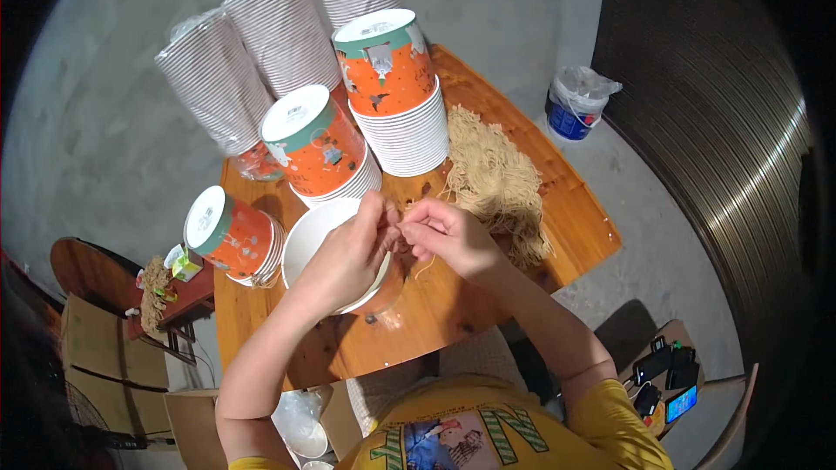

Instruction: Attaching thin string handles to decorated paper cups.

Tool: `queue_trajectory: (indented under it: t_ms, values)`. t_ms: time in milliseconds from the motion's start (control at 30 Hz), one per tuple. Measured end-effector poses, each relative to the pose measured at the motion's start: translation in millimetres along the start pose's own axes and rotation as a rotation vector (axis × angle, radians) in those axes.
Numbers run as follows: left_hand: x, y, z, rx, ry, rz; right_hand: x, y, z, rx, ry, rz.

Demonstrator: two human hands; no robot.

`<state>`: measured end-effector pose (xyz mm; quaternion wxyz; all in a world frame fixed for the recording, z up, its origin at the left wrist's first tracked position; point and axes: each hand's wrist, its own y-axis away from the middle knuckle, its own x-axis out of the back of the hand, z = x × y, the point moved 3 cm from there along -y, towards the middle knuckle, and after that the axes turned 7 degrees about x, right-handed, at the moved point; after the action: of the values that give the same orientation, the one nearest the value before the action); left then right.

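My left hand [347, 257] and my right hand [448, 237] meet fingertip to fingertip over the table, both pinched on a thin tan string [423, 271]. A short bit of it hangs below the right fingers; the rest is hidden by them. Under my left hand and wrist stands an open paper bucket [300, 239], white inside, with an orange outer wall partly covered by the hand. Just beyond my right hand lies a big loose heap of tan strings [496, 174].
Upside-down stacks of orange and green paper buckets [392, 78], [318, 144], [233, 239] stand on the wooden table [575, 226]. Plastic-wrapped stacks of white-rimmed buckets [283, 30] rise behind. A blue pail [573, 113] with a bag liner sits on the floor, and a lit phone [681, 403] lies at lower right.
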<state>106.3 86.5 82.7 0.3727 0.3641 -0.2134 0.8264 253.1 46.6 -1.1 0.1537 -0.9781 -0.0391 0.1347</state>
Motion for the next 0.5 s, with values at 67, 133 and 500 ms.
queue_trajectory:
  t_ms: [67,133,500]
  values:
    - [-4.7,3.1,-10.0,0.007,0.015,0.047,2.6,1.3,1.2,0.018,0.157,-0.012]
    - [-7.5,9.9,-17.9,0.069,0.045,0.154,2.2,5.9,2.0,0.093,0.286,0.059]
    - [0.3,49.6,-31.8,0.428,0.101,0.061,-28.7,31.4,-8.3,0.480,0.805,0.322]
